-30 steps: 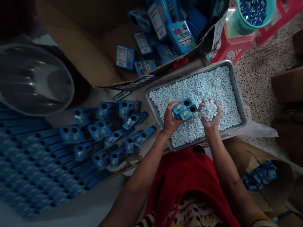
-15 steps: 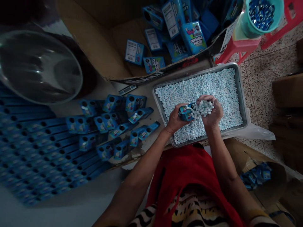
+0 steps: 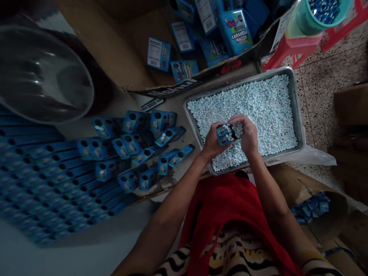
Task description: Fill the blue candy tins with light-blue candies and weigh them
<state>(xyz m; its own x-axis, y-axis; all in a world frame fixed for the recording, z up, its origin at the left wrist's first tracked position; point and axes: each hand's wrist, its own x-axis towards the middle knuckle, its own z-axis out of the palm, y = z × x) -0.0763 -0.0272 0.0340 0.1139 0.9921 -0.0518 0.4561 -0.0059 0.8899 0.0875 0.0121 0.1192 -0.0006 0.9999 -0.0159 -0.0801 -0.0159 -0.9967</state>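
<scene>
My left hand (image 3: 212,142) grips two small blue candy boxes (image 3: 224,134) side by side, their round openings facing up, above a metal tray (image 3: 299,115) full of pale blue and white candies (image 3: 264,107). My right hand (image 3: 247,134) is closed over a handful of those candies and is pressed against the tops of the boxes, partly covering them. Some candies show at the box openings.
Several filled blue boxes (image 3: 138,153) lie in rows on the surface at the left, beside a large metal bowl (image 3: 43,80). A cardboard box (image 3: 126,57) with flat blue cartons (image 3: 235,32) stands behind the tray. A teal bucket (image 3: 313,15) sits on a red stool (image 3: 290,50).
My right hand has turned from palm-up with a heap of candies to palm-down over the boxes. Both hands have come together and shifted slightly left over the tray.
</scene>
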